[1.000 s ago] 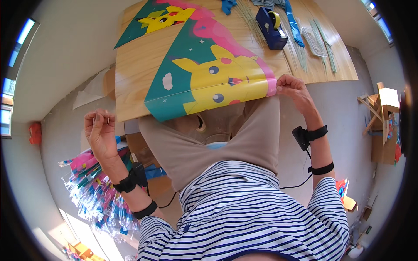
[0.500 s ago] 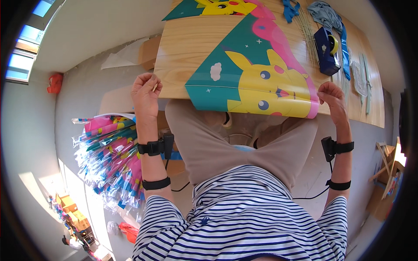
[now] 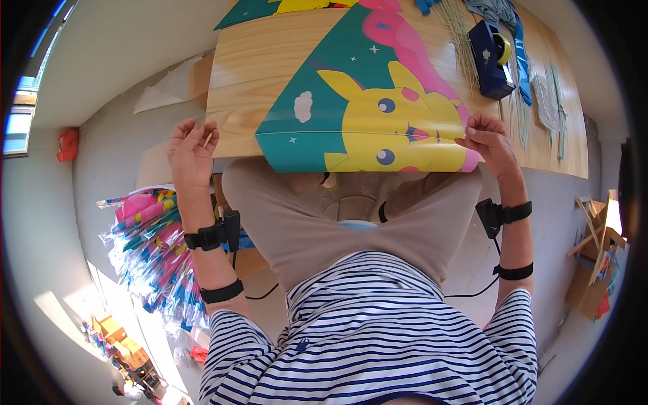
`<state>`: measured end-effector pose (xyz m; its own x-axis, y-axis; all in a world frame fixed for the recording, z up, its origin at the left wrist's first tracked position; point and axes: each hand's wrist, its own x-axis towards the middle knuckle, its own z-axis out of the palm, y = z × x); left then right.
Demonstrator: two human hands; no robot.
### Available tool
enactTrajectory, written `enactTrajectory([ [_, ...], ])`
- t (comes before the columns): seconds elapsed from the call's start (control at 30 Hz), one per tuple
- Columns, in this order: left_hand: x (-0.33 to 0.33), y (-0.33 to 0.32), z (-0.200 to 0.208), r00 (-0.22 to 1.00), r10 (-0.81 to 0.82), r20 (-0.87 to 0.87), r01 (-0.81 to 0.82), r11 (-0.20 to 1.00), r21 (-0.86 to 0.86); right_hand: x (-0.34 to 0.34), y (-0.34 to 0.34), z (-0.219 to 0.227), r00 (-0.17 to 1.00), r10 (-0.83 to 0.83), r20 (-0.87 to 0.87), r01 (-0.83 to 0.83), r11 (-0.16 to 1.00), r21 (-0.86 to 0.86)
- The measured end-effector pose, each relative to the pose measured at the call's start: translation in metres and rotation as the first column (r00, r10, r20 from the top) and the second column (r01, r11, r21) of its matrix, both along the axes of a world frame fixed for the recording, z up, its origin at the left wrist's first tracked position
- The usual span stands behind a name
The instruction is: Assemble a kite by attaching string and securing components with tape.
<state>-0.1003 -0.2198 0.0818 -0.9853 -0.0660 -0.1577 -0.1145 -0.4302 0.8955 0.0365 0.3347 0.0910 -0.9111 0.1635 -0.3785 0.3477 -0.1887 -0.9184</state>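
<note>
A triangular printed plastic sheet (image 3: 310, 88), like a kite's sail, lies on the table with its near part bent down over the front edge. It is green with a yellow cartoon figure and a pink border, and a thin straight line crosses it. Left of the sheet and apart from it, my left hand (image 3: 194, 152) is raised with thumb and fingertips drawn together. My right hand (image 3: 491, 140) has its fingers curled in a pinch, the tips over the pink border. What either pinch holds, if anything, is too fine to make out.
A dark blue tape dispenser (image 3: 491, 64) stands on the wooden table (image 3: 236, 81), beside thin sticks (image 3: 457, 37) and bluish cloth (image 3: 493, 10). Another printed sheet (image 3: 246, 12) lies at the far edge. Plastic-wrapped colourful rolls (image 3: 155, 250) are bundled at my left.
The whole view has shifted, so the table and sheet appear farther left. My right fingertips have moved inward over the pink border. My left hand stays raised, its fingers slightly looser.
</note>
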Motion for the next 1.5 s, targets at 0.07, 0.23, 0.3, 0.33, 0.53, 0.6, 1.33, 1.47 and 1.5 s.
enactTrajectory([
  [0.07, 0.000, -0.017, 0.008, 0.999, 0.013, -0.032, -0.013, 1.000, 0.005, -0.005, -0.006, -0.006, 0.996, 0.082, -0.031, -0.085, 0.992, -0.096],
  [0.23, 0.004, -0.080, 0.049, 0.992, 0.043, -0.117, -0.047, 0.998, -0.034, -0.030, -0.057, -0.014, 0.992, 0.123, 0.016, -0.117, 0.969, -0.220],
  [0.3, 0.013, -0.107, 0.069, 0.988, 0.059, -0.140, -0.067, 0.996, -0.052, -0.039, -0.076, -0.020, 0.977, 0.210, -0.034, -0.211, 0.944, -0.254],
  [0.33, 0.017, -0.113, 0.077, 0.987, 0.062, -0.149, -0.072, 0.995, -0.063, -0.042, -0.083, -0.026, 0.967, 0.247, -0.059, -0.253, 0.929, -0.271],
  [0.53, 0.036, -0.130, 0.086, 0.983, 0.120, -0.138, -0.140, 0.980, -0.142, -0.044, -0.109, -0.053, 0.966, 0.260, 0.014, -0.244, 0.923, -0.296],
  [0.6, 0.042, -0.129, 0.079, 0.983, 0.134, -0.125, -0.152, 0.977, -0.149, -0.040, -0.113, -0.063, 0.965, 0.258, 0.037, -0.238, 0.929, -0.284],
  [1.33, 0.029, -0.125, 0.043, 0.990, 0.137, -0.035, -0.140, 0.982, -0.127, -0.017, -0.102, -0.066, 0.976, 0.218, -0.023, -0.219, 0.963, -0.155],
  [1.47, 0.019, -0.112, 0.041, 0.993, 0.115, -0.019, -0.117, 0.984, -0.137, -0.012, -0.087, -0.083, 0.984, 0.177, -0.013, -0.176, 0.964, -0.199],
  [1.5, 0.020, -0.112, 0.042, 0.992, 0.123, -0.014, -0.124, 0.981, -0.148, -0.012, -0.089, -0.084, 0.984, 0.174, -0.019, -0.174, 0.956, -0.235],
])
